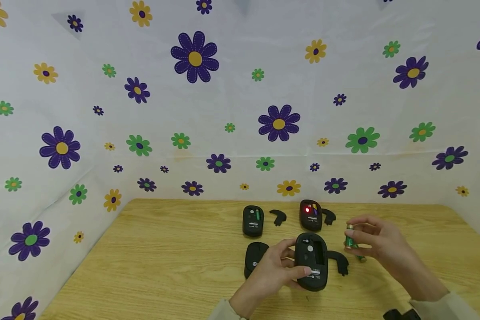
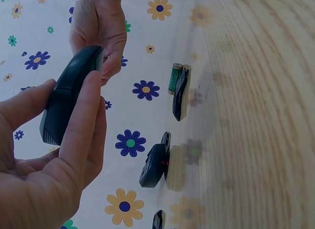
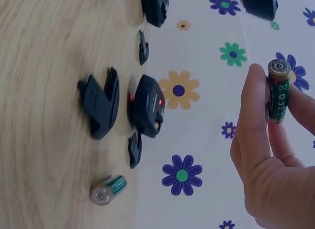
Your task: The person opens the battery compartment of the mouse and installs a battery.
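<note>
My left hand (image 1: pixel 275 269) grips a black computer mouse (image 1: pixel 316 266) off the table, thumb across its underside. That underside faces the head camera, and its battery slot (image 1: pixel 320 253) is bare. Between thumb and fingers, my right hand (image 1: pixel 384 243) pinches a green battery (image 3: pixel 279 91), held upright to the right of the mouse. Below that hand another green battery (image 1: pixel 361 256) lies on the table. Close by is a curved black battery cover (image 1: pixel 340 262), partly behind the held mouse in the head view.
Another mouse (image 1: pixel 255 255) sits on the wooden table (image 1: pixel 163 258), partly behind my left hand. Farther back, one upturned mouse (image 1: pixel 253 226) shows a green battery, another (image 1: pixel 311 221) a red light. Two covers (image 1: pixel 279 217) lie beside them. A flowered cloth (image 1: pixel 231 98) rises behind.
</note>
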Motion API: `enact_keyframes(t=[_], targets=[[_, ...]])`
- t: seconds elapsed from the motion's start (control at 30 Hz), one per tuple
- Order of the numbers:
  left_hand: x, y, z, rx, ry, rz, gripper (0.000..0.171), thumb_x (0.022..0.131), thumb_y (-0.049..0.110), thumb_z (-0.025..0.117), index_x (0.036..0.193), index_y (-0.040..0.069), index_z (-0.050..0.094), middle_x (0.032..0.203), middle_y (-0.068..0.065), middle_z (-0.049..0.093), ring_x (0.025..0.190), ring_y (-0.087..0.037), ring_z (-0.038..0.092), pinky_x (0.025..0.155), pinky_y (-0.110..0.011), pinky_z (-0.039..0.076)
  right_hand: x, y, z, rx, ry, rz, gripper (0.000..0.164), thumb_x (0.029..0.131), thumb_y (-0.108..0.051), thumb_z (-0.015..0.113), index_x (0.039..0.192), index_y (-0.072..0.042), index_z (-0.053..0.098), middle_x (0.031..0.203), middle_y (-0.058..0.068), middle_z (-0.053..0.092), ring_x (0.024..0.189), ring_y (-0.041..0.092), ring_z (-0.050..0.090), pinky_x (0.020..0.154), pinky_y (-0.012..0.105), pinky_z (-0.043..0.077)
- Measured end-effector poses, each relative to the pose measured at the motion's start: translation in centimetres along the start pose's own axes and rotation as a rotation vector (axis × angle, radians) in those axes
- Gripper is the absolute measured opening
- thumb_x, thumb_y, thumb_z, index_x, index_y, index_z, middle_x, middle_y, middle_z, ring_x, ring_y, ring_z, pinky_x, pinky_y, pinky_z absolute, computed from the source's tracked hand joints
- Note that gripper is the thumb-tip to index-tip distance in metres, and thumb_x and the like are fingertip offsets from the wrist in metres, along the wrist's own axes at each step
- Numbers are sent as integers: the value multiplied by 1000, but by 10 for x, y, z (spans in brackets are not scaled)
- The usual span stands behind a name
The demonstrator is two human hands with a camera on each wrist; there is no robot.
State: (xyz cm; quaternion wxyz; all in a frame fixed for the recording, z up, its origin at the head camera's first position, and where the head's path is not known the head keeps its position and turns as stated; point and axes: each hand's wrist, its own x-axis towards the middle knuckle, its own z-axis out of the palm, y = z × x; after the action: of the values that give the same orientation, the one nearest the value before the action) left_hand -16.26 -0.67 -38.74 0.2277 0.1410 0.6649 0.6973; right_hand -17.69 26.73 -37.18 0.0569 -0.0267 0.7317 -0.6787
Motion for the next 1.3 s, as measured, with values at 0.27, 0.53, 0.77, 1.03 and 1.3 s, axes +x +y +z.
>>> enact_keyframes(t=[0.27, 0.53, 0.77, 1.03, 1.3], targets=[[-1, -1, 0, 17, -4, 19, 65, 90, -7, 71, 149, 1, 45, 104, -5, 66, 90, -16, 69, 67, -39, 64, -6, -10, 16, -21, 21, -43, 12, 99, -5, 66, 110, -8, 64, 98, 8, 64, 86, 20, 70, 79, 36, 63], [1, 0, 2, 3, -26, 0, 65, 92, -7, 70, 150, 2, 44, 106, -5, 66, 93, -17, 70, 69, -40, 64, -16, -16, 31, -48, 51, -84, 12, 98, -3, 66, 110, -3, 64, 95, 4, 69, 85, 17, 67, 75, 32, 63], [0, 0, 3, -9, -24, -6, 62, 91, -6, 70, 148, 2, 47, 104, -6, 66, 91, -17, 70, 68, -37, 64, -19, -17, 38, -14, 65, -82, 10, 98, -3, 66, 105, -9, 68, 96, 4, 69, 86, 17, 68, 76, 32, 63], [-1, 0, 3, -26, -31, -40, 62, 92, -3, 72, 148, 3, 47, 106, -7, 65, 92, -18, 70, 69, -36, 64, -20, -16, 42, -36, 109, -105, 10, 98, -3, 67, 107, -1, 65, 96, 6, 66, 83, 19, 69, 75, 32, 63], [0, -1, 4, -42, -27, -60, 62, 92, -2, 72, 148, 4, 46, 107, -8, 65, 95, -19, 69, 70, -38, 64, -21, -14, 48, -44, 124, -179, 16, 94, 1, 70, 107, 7, 63, 95, 13, 66, 80, 22, 72, 72, 34, 64]])
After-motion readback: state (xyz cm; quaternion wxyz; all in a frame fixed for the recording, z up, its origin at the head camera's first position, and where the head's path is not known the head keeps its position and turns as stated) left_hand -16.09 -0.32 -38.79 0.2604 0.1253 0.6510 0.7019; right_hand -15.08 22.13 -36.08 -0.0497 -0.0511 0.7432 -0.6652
